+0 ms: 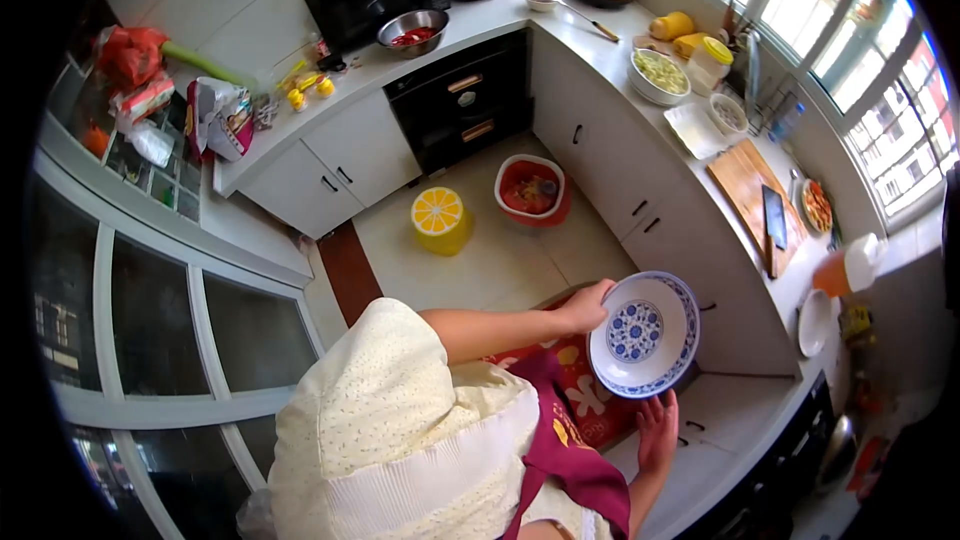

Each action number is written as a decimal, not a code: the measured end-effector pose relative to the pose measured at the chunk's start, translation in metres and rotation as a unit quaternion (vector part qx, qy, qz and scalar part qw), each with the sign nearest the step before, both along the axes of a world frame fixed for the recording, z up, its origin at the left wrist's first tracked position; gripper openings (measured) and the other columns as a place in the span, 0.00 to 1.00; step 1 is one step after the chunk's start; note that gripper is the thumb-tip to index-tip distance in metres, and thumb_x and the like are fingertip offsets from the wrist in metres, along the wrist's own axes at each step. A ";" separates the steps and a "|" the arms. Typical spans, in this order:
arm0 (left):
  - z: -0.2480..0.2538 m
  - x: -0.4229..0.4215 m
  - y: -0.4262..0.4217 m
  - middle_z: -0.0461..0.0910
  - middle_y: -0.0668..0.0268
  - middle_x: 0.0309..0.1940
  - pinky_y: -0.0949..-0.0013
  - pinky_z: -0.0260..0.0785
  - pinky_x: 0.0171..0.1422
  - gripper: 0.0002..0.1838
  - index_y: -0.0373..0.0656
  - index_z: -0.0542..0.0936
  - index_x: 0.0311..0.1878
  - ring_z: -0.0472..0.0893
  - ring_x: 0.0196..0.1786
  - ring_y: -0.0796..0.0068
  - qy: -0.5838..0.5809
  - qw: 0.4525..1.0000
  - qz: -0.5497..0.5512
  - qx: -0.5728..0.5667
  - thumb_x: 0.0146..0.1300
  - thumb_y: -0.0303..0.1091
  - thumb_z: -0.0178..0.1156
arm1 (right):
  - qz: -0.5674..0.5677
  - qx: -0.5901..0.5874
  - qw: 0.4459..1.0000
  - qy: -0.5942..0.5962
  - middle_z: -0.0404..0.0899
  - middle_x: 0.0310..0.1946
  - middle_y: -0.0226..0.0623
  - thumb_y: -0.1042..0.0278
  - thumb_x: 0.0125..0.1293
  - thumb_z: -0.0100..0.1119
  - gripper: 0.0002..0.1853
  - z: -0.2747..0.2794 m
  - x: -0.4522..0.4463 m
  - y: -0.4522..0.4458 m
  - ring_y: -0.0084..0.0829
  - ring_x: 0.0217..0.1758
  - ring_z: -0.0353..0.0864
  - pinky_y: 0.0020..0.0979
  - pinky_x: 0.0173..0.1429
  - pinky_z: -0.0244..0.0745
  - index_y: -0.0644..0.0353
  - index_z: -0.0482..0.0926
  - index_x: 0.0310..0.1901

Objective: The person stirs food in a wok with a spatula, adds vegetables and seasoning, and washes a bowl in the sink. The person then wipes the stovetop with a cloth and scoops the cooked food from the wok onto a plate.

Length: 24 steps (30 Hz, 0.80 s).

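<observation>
A large white bowl (665, 315) with blue floral patterns inside and along its rim is held out in front of me, its inside facing up toward the camera. My left hand (588, 308) is closed on the bowl's left edge, thumb at the rim. Just below the lower rim is my right hand (657, 430), fingers apart and their tips at the bowl's edge; whether they bear any of its weight I cannot tell. Beneath the bowl, a red patterned floor mat (590, 410) is partly covered by it and by my maroon apron (550, 420).
White counters run along the back and right. On the right counter are a cutting board (745, 180) with a phone (774, 218), a bowl of chopped greens (660, 78) and a white plate (815, 322). A yellow stool (440, 220) and a red bin (530, 190) stand on the floor.
</observation>
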<state>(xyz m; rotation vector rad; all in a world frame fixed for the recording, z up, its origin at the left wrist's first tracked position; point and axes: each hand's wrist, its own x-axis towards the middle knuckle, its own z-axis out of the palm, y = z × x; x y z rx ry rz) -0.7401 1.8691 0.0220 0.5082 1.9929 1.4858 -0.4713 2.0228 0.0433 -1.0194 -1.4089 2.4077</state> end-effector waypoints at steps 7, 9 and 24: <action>-0.048 -0.112 -0.039 0.75 0.55 0.48 0.59 0.75 0.49 0.30 0.35 0.65 0.60 0.78 0.49 0.61 -0.219 0.931 0.270 0.114 0.48 0.17 0.48 | 0.065 -0.016 0.996 -0.053 0.71 0.58 0.44 0.55 0.71 0.46 0.26 -0.019 -0.077 0.044 0.36 0.55 0.76 0.34 0.57 0.70 0.59 0.61 0.66; -0.035 -0.148 -0.054 0.75 0.53 0.47 0.48 0.77 0.43 0.28 0.37 0.65 0.58 0.79 0.47 0.57 -0.280 0.892 0.324 0.147 0.48 0.17 0.47 | 0.033 -0.045 0.997 -0.059 0.72 0.57 0.44 0.55 0.71 0.46 0.26 -0.027 -0.083 0.061 0.35 0.54 0.76 0.35 0.57 0.70 0.58 0.61 0.66; 0.022 -0.477 -0.152 0.78 0.44 0.44 0.43 0.76 0.50 0.20 0.29 0.72 0.50 0.81 0.45 0.46 -0.246 0.776 0.527 0.245 0.55 0.22 0.39 | 0.100 0.063 0.982 -0.146 0.79 0.43 0.35 0.61 0.70 0.50 0.18 -0.021 -0.356 0.161 0.25 0.40 0.80 0.25 0.44 0.74 0.57 0.70 0.58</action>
